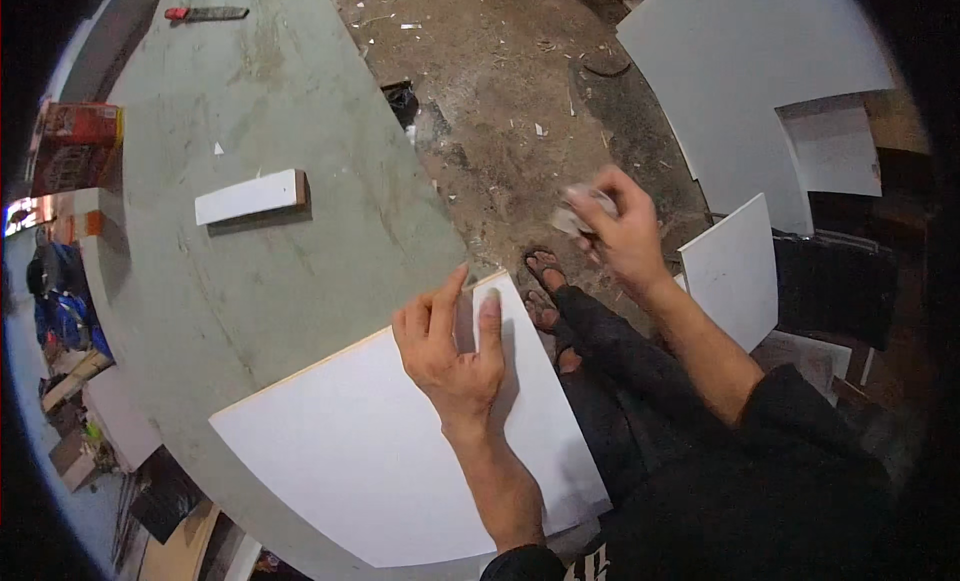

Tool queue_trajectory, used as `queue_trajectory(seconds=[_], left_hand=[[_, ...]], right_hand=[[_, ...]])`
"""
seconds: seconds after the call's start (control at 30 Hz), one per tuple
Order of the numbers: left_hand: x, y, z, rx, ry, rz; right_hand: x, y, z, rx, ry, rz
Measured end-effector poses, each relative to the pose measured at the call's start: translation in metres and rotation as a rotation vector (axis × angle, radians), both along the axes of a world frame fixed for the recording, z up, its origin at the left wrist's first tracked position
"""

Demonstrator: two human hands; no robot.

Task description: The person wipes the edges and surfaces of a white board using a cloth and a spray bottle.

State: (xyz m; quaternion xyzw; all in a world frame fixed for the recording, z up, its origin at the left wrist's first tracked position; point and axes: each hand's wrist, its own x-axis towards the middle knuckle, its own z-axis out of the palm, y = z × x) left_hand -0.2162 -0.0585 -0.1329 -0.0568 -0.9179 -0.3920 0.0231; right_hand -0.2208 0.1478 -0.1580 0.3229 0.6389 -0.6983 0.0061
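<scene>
A white board (340, 451) with a bare tan edge lies flat on the greenish worktop, nearest to me. My left hand (452, 366) rests on its far right corner, thumb apart from the fingers and fingertips at the board's edge. A grey band shows between thumb and fingers; whether it is shadow or a thin strip I cannot tell. To the right, above the floor and off the board, my right hand (620, 231) is closed around a small greyish-white piece (578, 213). That piece is blurred and partly covered by the fingers, so its kind does not show.
A short white block (250, 198) and a red-and-black cutter knife (205, 14) lie on the worktop (300, 91). At its left side stands a red box (82, 141). White panels (735, 266) lean at the right. Scraps litter the floor (500, 111).
</scene>
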Motion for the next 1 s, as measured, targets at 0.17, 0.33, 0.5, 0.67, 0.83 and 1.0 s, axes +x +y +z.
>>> queue_trajectory(seconds=[0.17,0.33,0.5,0.67,0.83,1.0], left_hand=[[-0.009,0.028,0.008,-0.17,0.029,-0.042],[-0.01,0.035,-0.008,-0.167,0.094,-0.013],[-0.017,0.048,-0.004,-0.157,0.039,0.048],[-0.009,0.023,0.002,0.418,-0.048,0.382],[0.082,-0.037,-0.01,0.187,0.16,0.648],[0.246,-0.066,-0.002,-0.029,0.068,1.08]], right_hand=[[0.082,0.055,-0.055,0.143,-0.065,0.088],[0.121,0.071,-0.061,0.215,-0.192,0.158],[0.128,0.079,-0.054,0.164,-0.239,0.242],[0.094,0.03,0.02,0.035,0.037,0.575],[0.024,-0.027,0.005,0.301,0.566,0.773],[0.188,-0.05,-0.004,0.218,0.569,1.03]])
